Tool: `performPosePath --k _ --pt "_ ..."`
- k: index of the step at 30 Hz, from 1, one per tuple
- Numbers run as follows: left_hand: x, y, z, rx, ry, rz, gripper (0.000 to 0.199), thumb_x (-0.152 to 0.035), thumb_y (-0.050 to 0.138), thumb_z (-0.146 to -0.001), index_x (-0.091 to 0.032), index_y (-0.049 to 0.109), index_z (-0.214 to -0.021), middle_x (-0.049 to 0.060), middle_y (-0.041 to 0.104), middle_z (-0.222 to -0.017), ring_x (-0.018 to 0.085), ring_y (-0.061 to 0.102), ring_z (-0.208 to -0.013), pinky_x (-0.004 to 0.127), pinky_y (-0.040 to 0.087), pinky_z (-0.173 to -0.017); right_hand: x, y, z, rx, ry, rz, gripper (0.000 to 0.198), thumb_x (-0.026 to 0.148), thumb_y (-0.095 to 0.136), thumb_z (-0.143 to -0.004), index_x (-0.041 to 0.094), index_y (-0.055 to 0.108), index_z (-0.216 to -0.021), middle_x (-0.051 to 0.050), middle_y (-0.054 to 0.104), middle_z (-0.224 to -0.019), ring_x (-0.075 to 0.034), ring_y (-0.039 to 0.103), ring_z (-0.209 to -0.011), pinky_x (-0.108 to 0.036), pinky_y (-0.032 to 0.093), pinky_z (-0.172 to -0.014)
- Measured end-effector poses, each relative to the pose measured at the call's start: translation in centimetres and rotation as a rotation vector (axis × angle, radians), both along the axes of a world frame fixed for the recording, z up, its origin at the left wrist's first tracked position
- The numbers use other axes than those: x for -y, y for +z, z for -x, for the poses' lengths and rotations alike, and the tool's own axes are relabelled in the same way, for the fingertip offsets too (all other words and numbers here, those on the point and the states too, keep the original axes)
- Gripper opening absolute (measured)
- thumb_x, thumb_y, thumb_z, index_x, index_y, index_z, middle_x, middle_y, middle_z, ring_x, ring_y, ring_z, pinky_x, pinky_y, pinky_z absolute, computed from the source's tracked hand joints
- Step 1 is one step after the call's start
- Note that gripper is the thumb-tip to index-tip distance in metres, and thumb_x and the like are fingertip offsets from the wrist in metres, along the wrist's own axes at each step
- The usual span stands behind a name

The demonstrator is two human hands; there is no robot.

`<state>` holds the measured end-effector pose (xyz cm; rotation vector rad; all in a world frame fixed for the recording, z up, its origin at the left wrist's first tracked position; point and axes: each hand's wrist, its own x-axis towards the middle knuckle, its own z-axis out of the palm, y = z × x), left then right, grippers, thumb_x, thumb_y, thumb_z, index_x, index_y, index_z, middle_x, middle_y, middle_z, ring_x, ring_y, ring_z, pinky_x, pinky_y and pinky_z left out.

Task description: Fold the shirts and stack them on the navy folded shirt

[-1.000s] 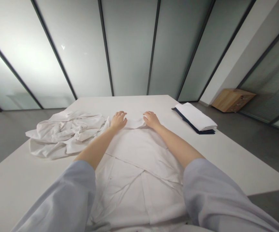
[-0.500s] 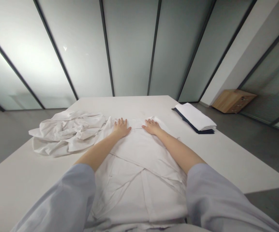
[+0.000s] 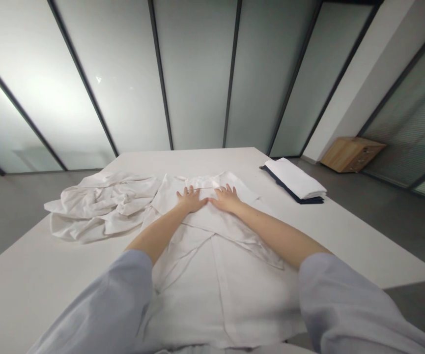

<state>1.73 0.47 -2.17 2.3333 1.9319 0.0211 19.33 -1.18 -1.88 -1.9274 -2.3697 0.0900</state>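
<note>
A white long garment, a shirt or a coat [image 3: 197, 275], lies spread on the table in front of me. Its collar end is at the far side, with folded-over cloth crossing its middle and its lower part reaching my body. My left hand [image 3: 191, 199] rests flat on the cloth just below the collar, fingers spread. Beside it, my right hand [image 3: 227, 198] also lies flat with the fingers apart, the two thumbs nearly touching. Neither hand grips the cloth.
A crumpled heap of white cloth [image 3: 103, 206] sits on the white table [image 3: 345, 241] to the left, against the garment. Toward the right edge lies a folded white cloth [image 3: 297, 178] on a dark navy one [image 3: 310, 200]. A wooden cabinet [image 3: 350, 153] stands on the floor beyond.
Both hands have come closer together, toward the garment's midline. The cloth has shifted away from me, and more of the collar end shows beyond my fingers.
</note>
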Motion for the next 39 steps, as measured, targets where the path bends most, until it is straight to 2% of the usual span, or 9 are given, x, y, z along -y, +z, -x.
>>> performPosePath --k 4,8,11,15,20,24,28,32,39 --pt "-0.6 0.6 -0.3 0.011 -0.012 -0.068 0.076 -0.069 0.030 -0.085 -0.024 0.031 -0.146 0.015 0.023 -0.156 0.037 0.023 -0.141 0.060 0.022 -0.107 1.8 -1.1 0.8 -0.016 -0.068 0.148 0.083 0.077 0.024 -0.084 0.026 0.028 -0.150 -0.015 0.016 -0.158 -0.042 0.010 -0.142 -0.068 0.009 -0.106" --pt "0.7 1.1 -0.7 0.017 0.024 -0.085 0.067 -0.062 0.034 -0.087 -0.023 0.035 -0.142 0.016 0.032 -0.152 0.032 0.034 -0.135 0.051 0.032 -0.104 -0.4 -1.4 0.2 0.000 -0.065 0.119 0.087 0.079 0.019 -0.083 0.025 0.025 -0.151 -0.015 0.014 -0.159 -0.040 0.012 -0.143 -0.063 0.009 -0.108" --pt "1.9 0.9 -0.9 0.000 0.023 -0.002 0.067 -0.066 0.029 -0.086 -0.025 0.041 -0.138 0.015 0.036 -0.150 0.035 0.034 -0.135 0.059 0.031 -0.102 -3.2 -0.7 -0.2 0.022 -0.032 0.101 0.086 0.077 0.022 -0.085 0.022 0.027 -0.150 -0.016 0.019 -0.157 -0.036 0.017 -0.143 -0.054 0.012 -0.111" --pt "2.2 -0.1 -1.0 -0.015 0.040 0.007 0.074 -0.068 0.024 -0.085 -0.026 0.033 -0.145 0.015 0.022 -0.157 0.039 0.019 -0.142 0.069 0.020 -0.104 -5.0 0.3 0.1 0.039 -0.048 0.023 0.081 0.070 0.031 -0.087 0.016 0.036 -0.146 -0.019 0.029 -0.153 -0.035 0.021 -0.141 -0.051 0.014 -0.111" --pt "-0.2 -0.4 -0.4 -0.013 0.025 -0.042 0.074 -0.068 0.024 -0.085 -0.027 0.031 -0.147 0.013 0.021 -0.158 0.037 0.018 -0.143 0.067 0.019 -0.106 -3.0 0.5 0.9 0.019 -0.027 -0.086 0.069 0.061 0.035 -0.090 0.018 0.038 -0.144 -0.016 0.033 -0.151 -0.032 0.023 -0.141 -0.049 0.015 -0.112" --pt "-1.4 0.5 0.2 -0.021 -0.009 -0.095 0.067 -0.065 0.029 -0.087 -0.023 0.041 -0.138 0.015 0.034 -0.150 0.035 0.031 -0.136 0.062 0.026 -0.105 -0.4 -0.4 0.4 -0.012 -0.121 0.007 0.072 0.067 0.031 -0.088 0.022 0.040 -0.143 -0.016 0.034 -0.151 -0.039 0.023 -0.139 -0.062 0.016 -0.107" --pt "-0.1 1.3 0.1 -0.003 -0.053 -0.193 0.055 -0.054 0.035 -0.090 -0.017 0.045 -0.130 0.018 0.045 -0.137 0.031 0.040 -0.128 0.046 0.037 -0.101 0.1 -1.1 -0.6 -0.033 -0.186 0.087 0.078 0.073 0.024 -0.087 0.025 0.032 -0.148 -0.014 0.019 -0.157 -0.043 0.017 -0.140 -0.070 0.013 -0.103" --pt "2.2 1.4 0.3 -0.054 -0.040 -0.104 0.056 -0.056 0.036 -0.089 -0.016 0.048 -0.127 0.018 0.049 -0.133 0.032 0.043 -0.125 0.046 0.040 -0.097 -1.3 -0.8 -0.7 -0.030 -0.186 0.101 0.075 0.070 0.021 -0.089 0.025 0.029 -0.149 -0.013 0.017 -0.158 -0.040 0.015 -0.141 -0.068 0.010 -0.105" --pt "2.8 0.6 2.4 -0.094 -0.097 -0.055 0.073 -0.067 0.021 -0.089 -0.022 0.032 -0.145 0.015 0.025 -0.156 0.034 0.023 -0.142 0.060 0.022 -0.107 -2.0 -0.4 -0.4 -0.014 -0.124 0.000 0.060 0.058 0.031 -0.093 0.020 0.047 -0.136 -0.016 0.035 -0.150 -0.037 0.029 -0.135 -0.059 0.021 -0.106"
